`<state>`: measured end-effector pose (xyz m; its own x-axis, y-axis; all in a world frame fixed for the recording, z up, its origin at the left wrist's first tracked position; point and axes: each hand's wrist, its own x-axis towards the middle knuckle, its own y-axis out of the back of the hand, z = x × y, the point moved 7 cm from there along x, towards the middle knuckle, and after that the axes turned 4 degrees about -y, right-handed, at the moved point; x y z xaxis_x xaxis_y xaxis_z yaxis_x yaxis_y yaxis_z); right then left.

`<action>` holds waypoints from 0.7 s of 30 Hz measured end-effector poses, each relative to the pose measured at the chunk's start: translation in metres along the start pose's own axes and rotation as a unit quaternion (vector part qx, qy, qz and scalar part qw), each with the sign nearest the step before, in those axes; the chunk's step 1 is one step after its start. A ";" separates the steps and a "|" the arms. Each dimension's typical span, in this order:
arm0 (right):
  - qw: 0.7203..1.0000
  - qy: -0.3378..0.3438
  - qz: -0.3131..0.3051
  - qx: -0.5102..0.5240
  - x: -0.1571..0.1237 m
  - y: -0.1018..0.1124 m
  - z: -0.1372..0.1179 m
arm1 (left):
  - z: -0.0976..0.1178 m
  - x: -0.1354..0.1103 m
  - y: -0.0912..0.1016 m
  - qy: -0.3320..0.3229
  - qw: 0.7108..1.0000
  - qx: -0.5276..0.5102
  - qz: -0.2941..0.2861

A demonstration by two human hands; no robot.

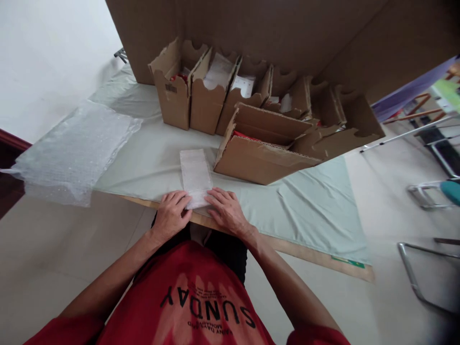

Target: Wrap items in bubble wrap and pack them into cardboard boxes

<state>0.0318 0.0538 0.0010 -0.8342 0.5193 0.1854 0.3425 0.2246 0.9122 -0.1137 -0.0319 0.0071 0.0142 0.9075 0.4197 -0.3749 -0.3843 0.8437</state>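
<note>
Bubble-wrap sheets point(72, 148), too layered to count, overhang the worktop point(143, 158) at left. Next, the left hand point(171, 211) and right hand point(228, 211) flank one narrow bubble-wrap strip point(196, 170) lying at the near edge, fingers point(177, 197) bent over its near end; whether they pinch it, I can't tell. Behind, six cardboard bins point(174, 103) stand in a row; a seventh bin point(264, 160), crosswise in front, hides part of the right-hand ones.

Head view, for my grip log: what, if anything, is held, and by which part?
Left hand and right hand touch the near end of the whitish plastic strip; whether they grip is unclear.
</note>
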 end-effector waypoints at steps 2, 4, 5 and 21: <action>0.999 -0.015 -0.012 0.028 0.001 0.001 0.004 | -0.004 0.002 0.004 0.015 0.999 -0.032 0.021; 0.997 -0.036 -0.021 0.070 0.005 0.004 0.006 | -0.008 0.004 0.007 0.034 0.995 -0.085 0.032; 0.994 -0.049 -0.029 0.094 0.006 0.005 0.006 | -0.011 0.004 0.008 0.049 0.992 -0.111 0.025; 0.997 -0.017 0.030 -0.065 0.013 -0.003 -0.010 | -0.026 0.010 -0.004 0.062 0.997 -0.055 0.004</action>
<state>0.0151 0.0515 0.0044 -0.7986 0.5560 0.2306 0.3301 0.0843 0.9402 -0.1366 -0.0167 -0.0006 -0.1021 0.9211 0.3756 -0.4734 -0.3771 0.7960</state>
